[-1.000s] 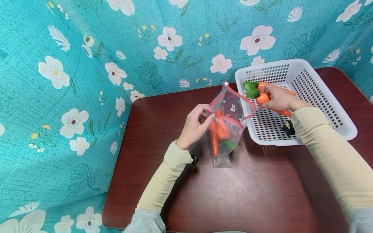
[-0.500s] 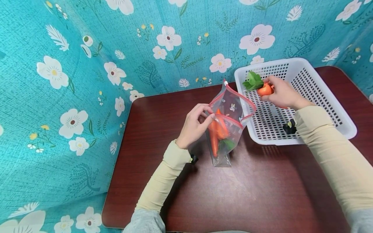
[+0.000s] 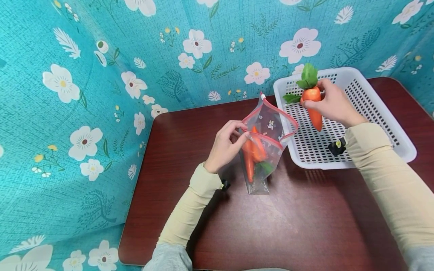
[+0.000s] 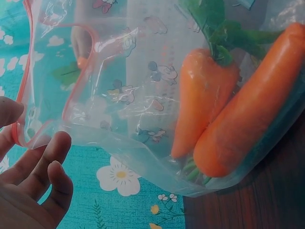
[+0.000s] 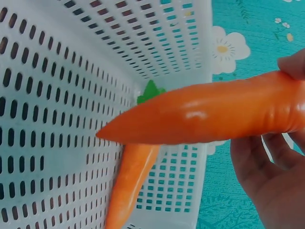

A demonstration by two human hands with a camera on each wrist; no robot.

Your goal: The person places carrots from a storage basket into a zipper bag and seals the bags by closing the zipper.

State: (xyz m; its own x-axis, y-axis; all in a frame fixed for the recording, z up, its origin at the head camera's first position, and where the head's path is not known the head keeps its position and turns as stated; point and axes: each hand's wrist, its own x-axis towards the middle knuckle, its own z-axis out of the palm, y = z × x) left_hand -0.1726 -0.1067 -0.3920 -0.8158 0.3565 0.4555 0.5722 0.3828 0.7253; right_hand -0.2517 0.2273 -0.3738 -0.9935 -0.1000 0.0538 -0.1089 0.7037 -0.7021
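A clear zip bag (image 3: 268,154) with a red-edged mouth stands on the table, its mouth spread wide. My left hand (image 3: 225,145) pinches the bag's rim at the left between thumb and fingers. Two carrots (image 4: 207,105) with green leaves lie inside, seen through the plastic in the left wrist view. Over the white basket (image 3: 298,160), my right hand (image 3: 333,103) grips a carrot (image 3: 315,116) near its leafy top, tip pointing down. Another carrot (image 5: 131,181) lies in the basket below it, mostly hidden by the hand in the head view.
The basket stands at the back right of the dark red table (image 3: 183,150), close to the bag. A flowered turquoise cloth (image 3: 203,56) hangs behind and to the left. A black wrist camera (image 3: 336,147) sits by the right sleeve.
My right hand has picked a carrot up from the basket and turned it upright, leaves on top. The left hand and the bag stay in place.
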